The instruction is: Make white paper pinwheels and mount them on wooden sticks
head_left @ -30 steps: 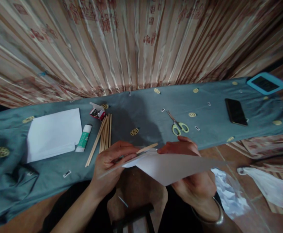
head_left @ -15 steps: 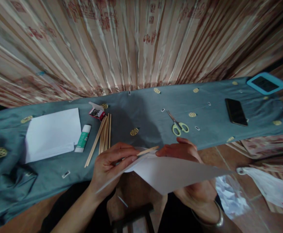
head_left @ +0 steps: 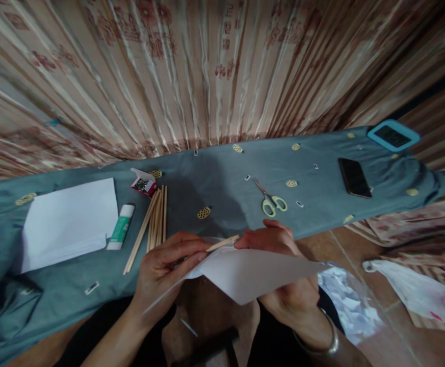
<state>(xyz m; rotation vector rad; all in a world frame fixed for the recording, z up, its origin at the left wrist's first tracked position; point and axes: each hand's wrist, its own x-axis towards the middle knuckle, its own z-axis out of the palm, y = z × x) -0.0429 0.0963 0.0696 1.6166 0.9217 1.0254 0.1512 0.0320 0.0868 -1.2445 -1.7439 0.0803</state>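
Between my two hands, above the near edge of the cloth, is a folded sheet of white paper (head_left: 253,270). My left hand (head_left: 164,265) is closed on a thin wooden stick (head_left: 222,243) and the left part of the paper. The stick's bare end points toward my right hand (head_left: 283,265), which is closed on the paper, with its thumb by a small shiny metal piece at the stick's tip. Fingers of the right hand behind the sheet are partly hidden. Nearest beyond my left hand lies a bundle of wooden sticks (head_left: 155,216).
On the blue-grey cloth are white paper sheets (head_left: 69,224), a glue stick (head_left: 121,228), a small opened box (head_left: 144,182), green-handled scissors (head_left: 270,199), a phone (head_left: 354,177) and a blue-framed device (head_left: 393,135). A clear bag of crumpled paper (head_left: 348,300) stands on the floor at right.
The view has shifted slightly, so the table things appear further left and a little lower. Both hands keep their hold on the paper and stick, with the sheet tilted slightly differently.
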